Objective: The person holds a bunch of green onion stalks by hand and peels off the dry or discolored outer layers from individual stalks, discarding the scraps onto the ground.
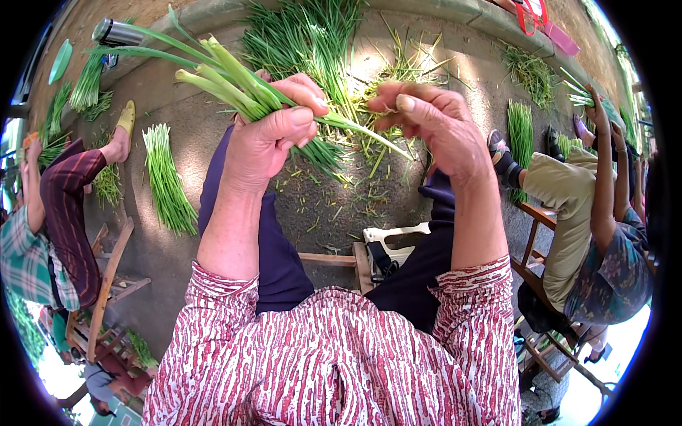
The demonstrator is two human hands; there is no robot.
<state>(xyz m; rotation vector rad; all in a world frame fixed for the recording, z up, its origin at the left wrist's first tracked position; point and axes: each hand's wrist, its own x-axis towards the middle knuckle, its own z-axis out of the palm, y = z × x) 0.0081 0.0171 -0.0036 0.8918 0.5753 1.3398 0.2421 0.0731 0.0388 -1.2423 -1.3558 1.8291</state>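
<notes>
My left hand (273,128) is closed round a bunch of chives (231,78), whose thick pale-green stalks and long leaves point up and left. One stalk with a white end juts out of that fist toward the right. My right hand (437,128) is raised just past the white tip, its thumb and fingers curled together; whether anything thin is between them I cannot make out. Beneath both hands lies a big heap of chives (302,42) on the ground, with yellowed leaf scraps (398,71) beside it.
A neat chive bundle (167,177) lies to the left, another bundle (520,135) to the right. People sit on both sides, one in khaki trousers (561,192). A wooden chair (110,291) stands at left, a metal flask (117,33) by the far curb (440,11).
</notes>
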